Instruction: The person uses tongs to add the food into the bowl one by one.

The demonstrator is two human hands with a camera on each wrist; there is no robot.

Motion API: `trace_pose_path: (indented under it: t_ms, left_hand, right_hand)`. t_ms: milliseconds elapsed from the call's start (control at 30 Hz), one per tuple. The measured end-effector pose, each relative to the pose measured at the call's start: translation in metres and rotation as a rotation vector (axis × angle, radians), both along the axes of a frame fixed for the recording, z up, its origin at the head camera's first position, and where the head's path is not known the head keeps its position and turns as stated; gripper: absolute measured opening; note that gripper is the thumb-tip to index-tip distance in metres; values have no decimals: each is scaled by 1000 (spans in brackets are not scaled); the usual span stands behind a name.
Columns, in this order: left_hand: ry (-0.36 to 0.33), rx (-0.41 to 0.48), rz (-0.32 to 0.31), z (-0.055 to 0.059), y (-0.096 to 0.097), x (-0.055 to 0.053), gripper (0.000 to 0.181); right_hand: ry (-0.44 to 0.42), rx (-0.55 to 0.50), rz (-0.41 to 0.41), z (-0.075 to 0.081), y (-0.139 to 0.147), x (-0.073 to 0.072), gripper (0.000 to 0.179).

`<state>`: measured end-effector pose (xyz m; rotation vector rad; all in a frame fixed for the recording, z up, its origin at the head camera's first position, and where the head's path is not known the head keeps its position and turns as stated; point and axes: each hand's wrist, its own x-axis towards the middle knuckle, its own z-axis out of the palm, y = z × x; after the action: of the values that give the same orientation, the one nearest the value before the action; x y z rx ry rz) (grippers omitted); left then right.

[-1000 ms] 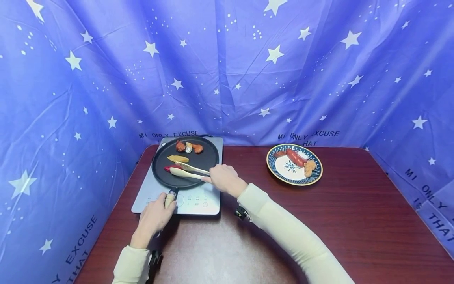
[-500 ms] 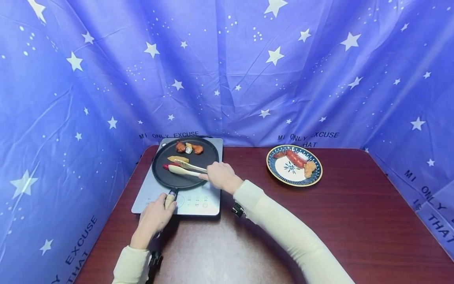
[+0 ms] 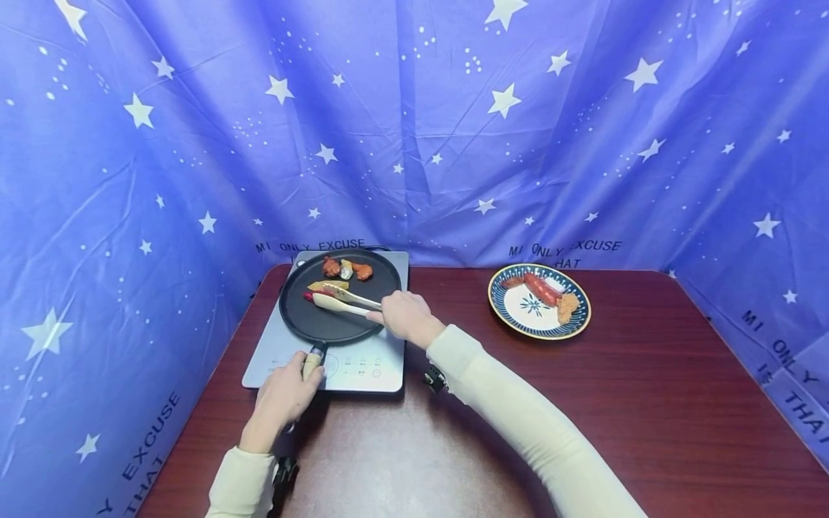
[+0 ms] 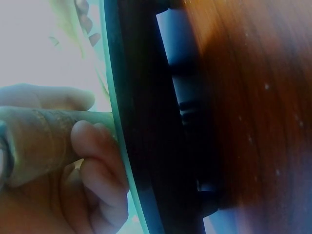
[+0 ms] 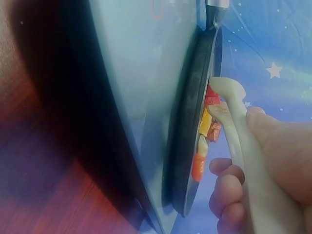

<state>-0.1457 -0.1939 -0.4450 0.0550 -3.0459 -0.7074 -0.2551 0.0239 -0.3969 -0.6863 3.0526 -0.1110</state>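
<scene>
My left hand (image 3: 288, 392) grips the wooden-looking handle (image 3: 311, 365) of a round black frying pan (image 3: 324, 327); in the left wrist view the fingers wrap around that handle (image 4: 46, 139). My right hand (image 3: 408, 316) holds cream-coloured tongs (image 3: 346, 308) over the pan, thumb on one arm and fingers on the other. Between the tong tips is a red piece of food (image 3: 309, 296), mostly hidden by them, close beside a yellow piece (image 3: 327, 285). Farther back in the pan lie two reddish-brown pieces and a pale and silvery piece (image 3: 346, 270) between them.
The pan stands on a flat white induction cooker (image 3: 265, 360) with a control panel at its front. To the right, a blue-patterned plate (image 3: 527, 320) carries a red sausage (image 3: 542, 289) and fried pieces. A starry blue curtain (image 3: 414, 144) surrounds the dark red table (image 3: 648, 374).
The tongs and the red piece have moved away from me in the pan, up against the yellow piece. My left hand keeps its grip on the handle.
</scene>
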Motion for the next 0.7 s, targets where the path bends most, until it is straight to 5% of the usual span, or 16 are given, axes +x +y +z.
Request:
trace_pose_path:
  t_ms: [700]
  left_hand:
    - [-28,-14,8,0,0,-2,43]
  right_hand:
    - [1,-4,2,0,-13,-4,51]
